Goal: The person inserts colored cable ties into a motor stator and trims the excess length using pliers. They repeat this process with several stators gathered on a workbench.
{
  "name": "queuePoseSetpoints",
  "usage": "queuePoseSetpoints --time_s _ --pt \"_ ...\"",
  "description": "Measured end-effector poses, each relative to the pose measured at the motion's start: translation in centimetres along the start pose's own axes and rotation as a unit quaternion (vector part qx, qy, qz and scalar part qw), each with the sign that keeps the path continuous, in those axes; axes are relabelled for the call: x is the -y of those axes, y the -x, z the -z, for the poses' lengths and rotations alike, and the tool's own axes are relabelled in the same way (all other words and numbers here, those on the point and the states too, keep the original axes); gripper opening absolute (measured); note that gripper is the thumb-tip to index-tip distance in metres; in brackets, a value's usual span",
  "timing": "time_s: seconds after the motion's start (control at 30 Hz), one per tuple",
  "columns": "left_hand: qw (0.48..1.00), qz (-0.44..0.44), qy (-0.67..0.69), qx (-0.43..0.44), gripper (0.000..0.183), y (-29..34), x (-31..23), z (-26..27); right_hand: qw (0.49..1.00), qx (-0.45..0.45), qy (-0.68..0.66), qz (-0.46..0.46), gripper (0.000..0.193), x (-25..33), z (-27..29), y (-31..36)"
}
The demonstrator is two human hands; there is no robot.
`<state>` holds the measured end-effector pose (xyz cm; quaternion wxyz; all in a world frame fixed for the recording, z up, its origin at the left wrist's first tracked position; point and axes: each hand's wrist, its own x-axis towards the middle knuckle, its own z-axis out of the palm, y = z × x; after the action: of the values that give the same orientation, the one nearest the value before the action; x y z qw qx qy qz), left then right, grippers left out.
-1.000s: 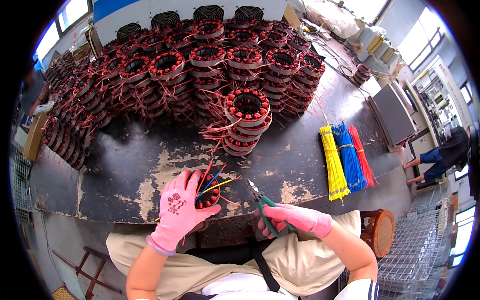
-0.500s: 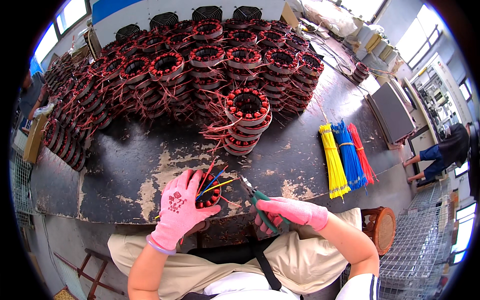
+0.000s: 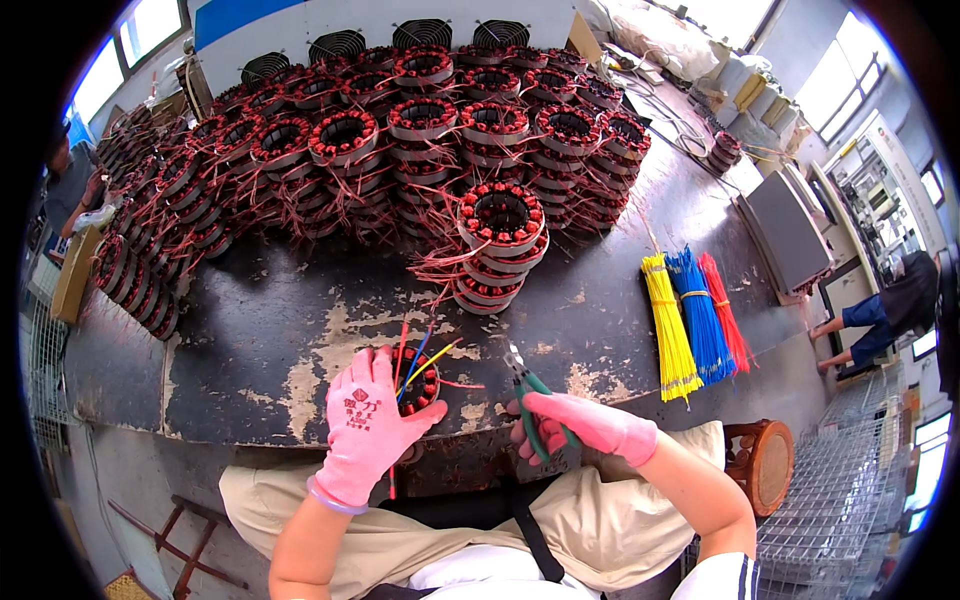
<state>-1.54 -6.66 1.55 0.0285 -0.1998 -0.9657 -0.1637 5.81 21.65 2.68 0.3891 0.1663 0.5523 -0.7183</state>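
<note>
Gloved in pink, my left hand [image 3: 365,425] is closed round the left side of a motor stator [image 3: 422,392] at the table's front edge. A red, a blue and a yellow wire [image 3: 432,356] rise from the stator beside my fingers, and a thinner reddish lead sticks out to its right. My right hand [image 3: 580,425], also in a pink glove, grips green-handled pliers [image 3: 527,382]. Their metal jaws point up and away from me, apart from the yellow wire's end; whether the jaws touch each other is too small to tell.
Stacked stators [image 3: 425,120] with red leads fill the table's back; a shorter stack [image 3: 500,225] stands nearer me. Yellow [image 3: 670,325], blue [image 3: 702,315] and red [image 3: 727,310] wire bundles lie at right. A wooden stool [image 3: 765,465] is beside me. Two other people are farther off.
The pliers have moved right, away from the yellow wire's end. The coloured wires now stand more upright, and my left hand has shifted slightly on the stator.
</note>
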Motion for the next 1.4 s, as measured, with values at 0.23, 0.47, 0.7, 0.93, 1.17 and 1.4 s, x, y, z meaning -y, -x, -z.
queuePoseSetpoints --time_s 0.23,0.47,0.7,0.93,1.17,1.4 --pt "0.998 0.049 -0.040 0.016 0.087 0.1 -0.4 0.5 0.994 0.075 -0.034 -0.066 0.058 -1.2 -0.7 0.7" --pt "0.999 0.026 -0.042 0.003 0.086 0.1 -0.2 0.7 0.995 0.066 0.017 -0.071 0.061 -0.9 -0.6 -1.4" --pt "0.999 0.021 -0.038 0.004 0.089 0.1 0.0 0.5 0.996 0.028 0.009 -0.082 0.063 -0.6 -1.2 -2.1" --pt "0.999 0.021 -0.037 0.005 0.091 0.2 0.1 0.5 0.998 0.018 0.036 -0.048 0.059 -0.4 -1.6 -2.1" --pt "0.999 0.018 -0.038 0.006 0.090 0.1 0.0 0.4 0.996 -0.046 0.077 0.006 0.048 -0.8 -2.6 -1.9" --pt "0.999 0.020 -0.034 0.023 0.090 0.4 0.9 1.2 0.990 -0.032 0.133 0.018 0.050 0.1 -1.6 -0.2"
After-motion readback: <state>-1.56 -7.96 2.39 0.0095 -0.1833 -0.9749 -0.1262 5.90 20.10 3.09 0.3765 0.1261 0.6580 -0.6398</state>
